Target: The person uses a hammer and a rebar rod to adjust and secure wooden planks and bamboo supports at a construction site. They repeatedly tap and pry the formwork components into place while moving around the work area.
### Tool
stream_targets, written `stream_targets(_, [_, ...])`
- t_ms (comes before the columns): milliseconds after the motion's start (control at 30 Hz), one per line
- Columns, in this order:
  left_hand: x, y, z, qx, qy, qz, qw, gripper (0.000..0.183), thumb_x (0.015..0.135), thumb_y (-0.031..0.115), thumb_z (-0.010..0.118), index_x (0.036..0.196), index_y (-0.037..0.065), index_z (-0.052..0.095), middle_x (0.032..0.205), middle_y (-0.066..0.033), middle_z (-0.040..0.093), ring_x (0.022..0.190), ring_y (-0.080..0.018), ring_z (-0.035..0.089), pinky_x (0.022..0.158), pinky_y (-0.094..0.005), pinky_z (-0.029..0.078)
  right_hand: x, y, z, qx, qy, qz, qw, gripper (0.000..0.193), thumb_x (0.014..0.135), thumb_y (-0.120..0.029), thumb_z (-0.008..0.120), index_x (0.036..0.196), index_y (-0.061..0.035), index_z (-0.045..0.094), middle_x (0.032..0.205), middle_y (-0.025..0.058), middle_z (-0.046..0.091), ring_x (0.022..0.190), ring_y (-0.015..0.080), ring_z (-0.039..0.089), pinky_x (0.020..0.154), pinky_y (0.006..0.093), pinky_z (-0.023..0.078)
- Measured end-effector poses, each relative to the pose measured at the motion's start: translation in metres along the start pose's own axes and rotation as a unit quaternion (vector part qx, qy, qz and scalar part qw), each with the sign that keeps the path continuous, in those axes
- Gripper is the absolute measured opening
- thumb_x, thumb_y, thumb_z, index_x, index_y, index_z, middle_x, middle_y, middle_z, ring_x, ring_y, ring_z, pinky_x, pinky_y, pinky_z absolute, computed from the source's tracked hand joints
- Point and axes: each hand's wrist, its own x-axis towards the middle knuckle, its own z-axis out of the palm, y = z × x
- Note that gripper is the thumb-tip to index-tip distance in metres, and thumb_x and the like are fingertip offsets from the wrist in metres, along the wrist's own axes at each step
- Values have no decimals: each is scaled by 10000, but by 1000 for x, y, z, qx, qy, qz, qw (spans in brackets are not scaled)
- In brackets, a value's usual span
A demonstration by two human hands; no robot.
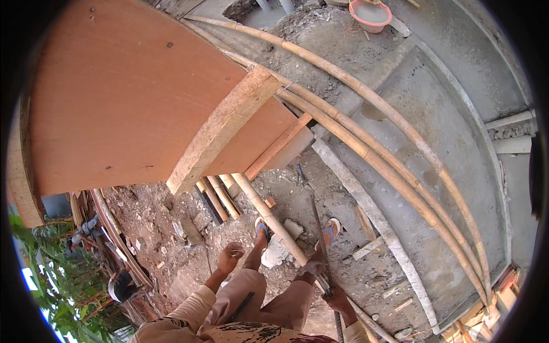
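My left hand (230,257) hangs in front of my trousers, its fingers loosely bent and apart, with nothing visible in it. At my right side, my right hand (337,299) is closed around the handle of a claw hammer (313,267), whose metal head points forward. A bamboo pole (273,226) slants past my feet and runs beneath the hammer. Close to the same hand passes a dark ribbed steel bar (318,223); whether the fingers touch it I cannot tell. Ahead stands a large orange-brown plywood panel (131,97) with a thick wooden beam (226,128) across it.
Long bamboo poles (366,150) lie across the right side, over grey wet concrete bays edged by a low kerb (377,228). Rubble and wood scraps (369,248) cover the ground. A pink basin (370,16) stands at the far right. Another person (121,286) is at lower left.
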Motion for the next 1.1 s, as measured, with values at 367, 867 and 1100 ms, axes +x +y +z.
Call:
stream_targets(367, [19, 45, 201, -745, -229, -216, 588, 454, 1052, 541, 444, 1068, 100, 548, 776, -39, 542, 627, -206, 540, 623, -361, 492, -149, -200, -35, 218, -125, 56, 966, 200, 1011, -208, 648, 1106, -34, 662, 1083, 43, 675, 971, 132, 630, 805, 334, 526])
stream_targets(867, [-35, 186, 118, -877, -73, -229, 416, 526, 1016, 605, 426, 737, 159, 440, 584, 39, 388, 479, -119, 388, 454, -280, 374, -348, -314, -142, 436, 2, -148, 888, 511, 887, -194, 678, 1272, 123, 569, 1101, 368, 643, 820, 446, 731, 520, 393, 635])
stream_targets(1100, [-57, 227, 84, -911, -189, -174, 322, 602, 980, 717, 410, 791, 148, 466, 626, 29, 413, 500, -94, 432, 445, -234, 407, -358, -316, -135, 407, -39, -70, 910, 522, 893, -193, 701, 1318, 65, 543, 1076, 359, 644, 669, 341, 712, 459, 300, 563])
